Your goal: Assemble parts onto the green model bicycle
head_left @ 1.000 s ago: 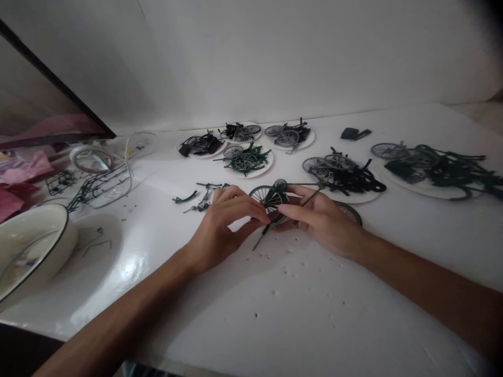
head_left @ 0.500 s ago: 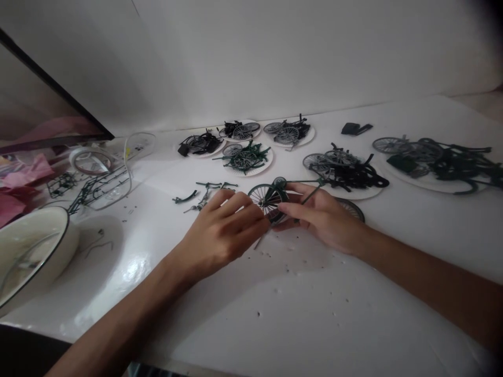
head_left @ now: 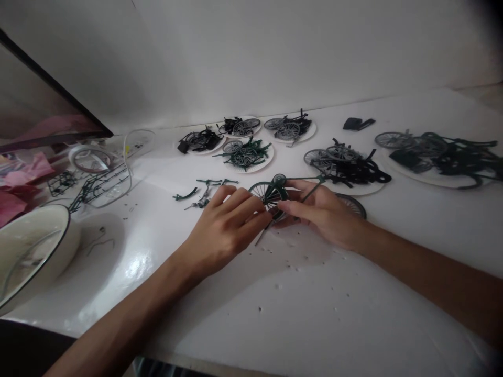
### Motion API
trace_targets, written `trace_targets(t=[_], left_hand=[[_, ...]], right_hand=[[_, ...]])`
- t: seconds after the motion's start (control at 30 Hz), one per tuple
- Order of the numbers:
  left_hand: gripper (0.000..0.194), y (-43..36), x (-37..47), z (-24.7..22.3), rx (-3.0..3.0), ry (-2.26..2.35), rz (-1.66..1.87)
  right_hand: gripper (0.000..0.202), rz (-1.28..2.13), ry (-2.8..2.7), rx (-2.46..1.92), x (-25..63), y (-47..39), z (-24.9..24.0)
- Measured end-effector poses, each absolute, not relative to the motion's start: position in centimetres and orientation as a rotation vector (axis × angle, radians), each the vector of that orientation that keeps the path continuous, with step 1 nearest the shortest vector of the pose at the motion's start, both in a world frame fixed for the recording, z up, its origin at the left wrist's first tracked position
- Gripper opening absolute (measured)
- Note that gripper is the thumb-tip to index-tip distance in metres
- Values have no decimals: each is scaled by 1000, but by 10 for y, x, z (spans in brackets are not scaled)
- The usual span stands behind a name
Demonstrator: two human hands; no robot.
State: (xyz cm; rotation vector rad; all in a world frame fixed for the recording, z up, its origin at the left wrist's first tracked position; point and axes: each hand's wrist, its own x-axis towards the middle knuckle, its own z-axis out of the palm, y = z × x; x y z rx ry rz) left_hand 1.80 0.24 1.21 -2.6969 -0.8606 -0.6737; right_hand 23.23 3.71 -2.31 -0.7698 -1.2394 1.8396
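Observation:
A dark green model bicycle frame with a spoked wheel is held just above the white table. My right hand wraps round the frame, its thumb beside the wheel. My left hand is closed at the wheel's near side, fingertips pinched there; a thin rod sticks out below them. Whatever the left fingertips grip is too small to make out. Another black-rimmed wheel lies partly hidden behind my right hand. Left of the wheel lie small green and silver parts and a curved green piece.
Paper plates piled with model bicycle parts stand behind, including a plate of green parts and one of black parts. At left are an enamel basin, a tape roll and part sprues. Tiny scraps dot the table.
Both hands stay at the bicycle with almost the same grip. My left fingers shift slightly at the wheel, and the camera view moves a little.

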Motion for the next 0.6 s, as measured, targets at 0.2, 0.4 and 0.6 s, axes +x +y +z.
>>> trace_targets(t=[0.2,0.4,0.6], left_hand=[[20,2,20,15,-2667,-836,-642],[20,0,21,16,-2653,-827,-597],[16,-2,21,18,-2685,-837,-601]], right_hand=[[29,1849,-1236,-772,232,37,-24],[39,1847,-1318,-863,232,36,-18],[46,1829,-1351,-916,233,37,-16]])
